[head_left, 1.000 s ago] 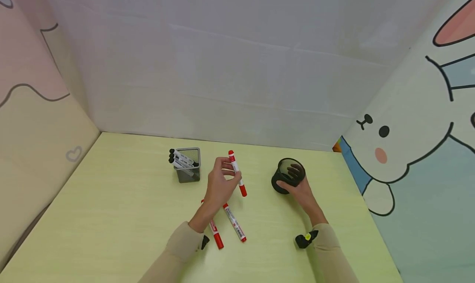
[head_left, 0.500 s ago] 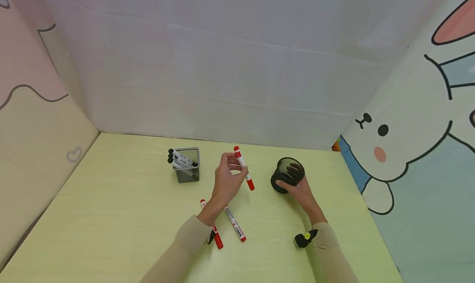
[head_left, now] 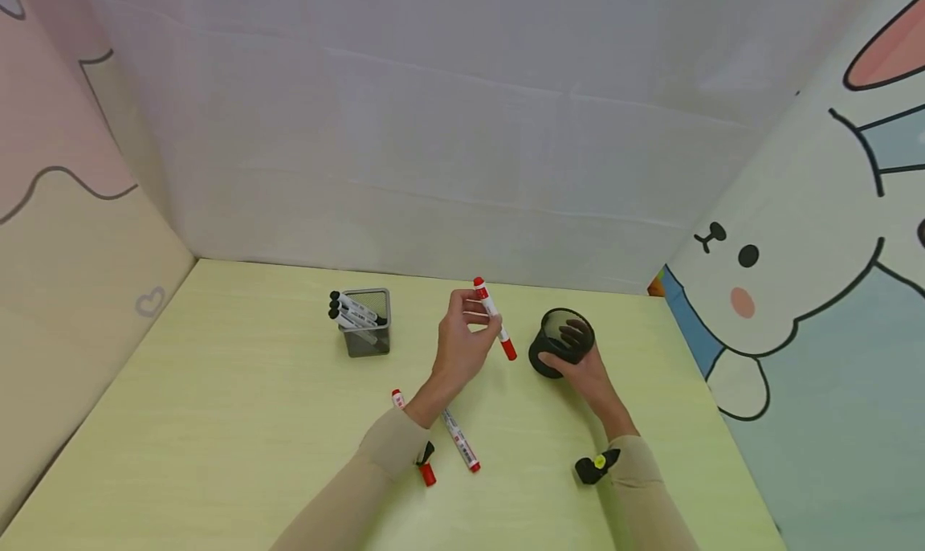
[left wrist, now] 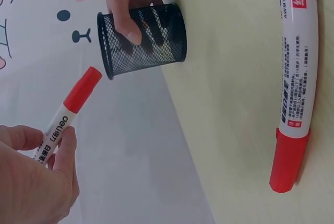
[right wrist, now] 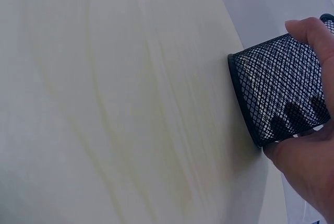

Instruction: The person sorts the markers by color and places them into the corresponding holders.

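My left hand (head_left: 462, 344) pinches a red-and-white whiteboard marker (head_left: 495, 316) above the table, tilted with its lower red end toward the right. Just right of it, my right hand (head_left: 587, 374) grips a round black mesh pen holder (head_left: 555, 344) around its side. In the left wrist view the marker (left wrist: 82, 89) points at the rim of the pen holder (left wrist: 143, 41), with a small gap between them. The right wrist view shows fingers and thumb wrapped about the mesh (right wrist: 282, 85). Two more red-capped markers lie on the table, one (head_left: 461, 440) plainly seen, the other (head_left: 428, 475) partly under my left forearm.
A square grey mesh holder (head_left: 367, 342) with several black-capped markers (head_left: 356, 310) leaning in it stands at the back left of the pale yellow table (head_left: 238, 406). A white wall backs the table, and cartoon-printed panels (head_left: 817, 310) flank it.
My left hand has carried the marker rightward and slightly up, closer to the round pen holder. The right hand and the pen holder have stayed in place.
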### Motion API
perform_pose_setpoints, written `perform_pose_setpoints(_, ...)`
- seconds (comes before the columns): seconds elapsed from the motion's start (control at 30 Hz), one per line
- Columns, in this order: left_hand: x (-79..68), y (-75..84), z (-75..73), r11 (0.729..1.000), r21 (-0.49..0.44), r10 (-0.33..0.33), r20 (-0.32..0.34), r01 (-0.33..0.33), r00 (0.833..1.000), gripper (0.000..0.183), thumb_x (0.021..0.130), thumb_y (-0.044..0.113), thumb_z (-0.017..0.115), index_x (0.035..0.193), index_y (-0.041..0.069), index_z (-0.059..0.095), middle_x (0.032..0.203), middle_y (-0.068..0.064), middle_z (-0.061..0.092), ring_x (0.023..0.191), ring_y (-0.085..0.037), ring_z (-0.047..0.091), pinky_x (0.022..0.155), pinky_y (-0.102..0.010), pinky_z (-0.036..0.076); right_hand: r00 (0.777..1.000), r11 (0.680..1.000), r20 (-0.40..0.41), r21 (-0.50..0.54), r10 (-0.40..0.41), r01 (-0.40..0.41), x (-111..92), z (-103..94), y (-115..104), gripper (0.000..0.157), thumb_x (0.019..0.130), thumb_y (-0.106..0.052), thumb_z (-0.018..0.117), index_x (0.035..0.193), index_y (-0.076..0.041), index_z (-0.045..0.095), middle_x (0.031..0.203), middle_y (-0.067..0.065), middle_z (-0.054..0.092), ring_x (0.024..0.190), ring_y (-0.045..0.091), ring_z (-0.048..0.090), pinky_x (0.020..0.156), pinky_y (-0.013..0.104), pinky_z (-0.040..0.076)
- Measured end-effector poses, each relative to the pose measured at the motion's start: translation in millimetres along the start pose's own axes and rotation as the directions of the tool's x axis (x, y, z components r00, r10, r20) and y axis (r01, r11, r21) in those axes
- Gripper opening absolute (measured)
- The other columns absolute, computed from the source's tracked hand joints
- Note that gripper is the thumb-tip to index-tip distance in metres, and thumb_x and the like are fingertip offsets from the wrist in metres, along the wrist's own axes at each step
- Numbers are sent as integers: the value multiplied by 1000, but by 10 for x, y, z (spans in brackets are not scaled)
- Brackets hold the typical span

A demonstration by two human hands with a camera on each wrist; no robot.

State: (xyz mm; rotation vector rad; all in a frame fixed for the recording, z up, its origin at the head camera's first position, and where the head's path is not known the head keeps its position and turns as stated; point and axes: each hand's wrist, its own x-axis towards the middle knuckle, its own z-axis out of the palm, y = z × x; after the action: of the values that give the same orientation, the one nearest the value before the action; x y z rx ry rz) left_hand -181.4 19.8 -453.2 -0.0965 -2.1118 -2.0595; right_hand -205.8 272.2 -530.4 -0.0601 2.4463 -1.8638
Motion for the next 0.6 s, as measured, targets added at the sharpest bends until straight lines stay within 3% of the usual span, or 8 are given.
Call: perform_pose_setpoints(0.6,85,81,251,994,-70,82,16,-81,996,35,96,1,68,126,3,50,113,-13,62,99,-25,68,86,-32,58,1000,999,-10,33,-7,8,0,13,-8,84,90,-8,78,155,-8,24,157,18,35,148,35,32,119,50,28)
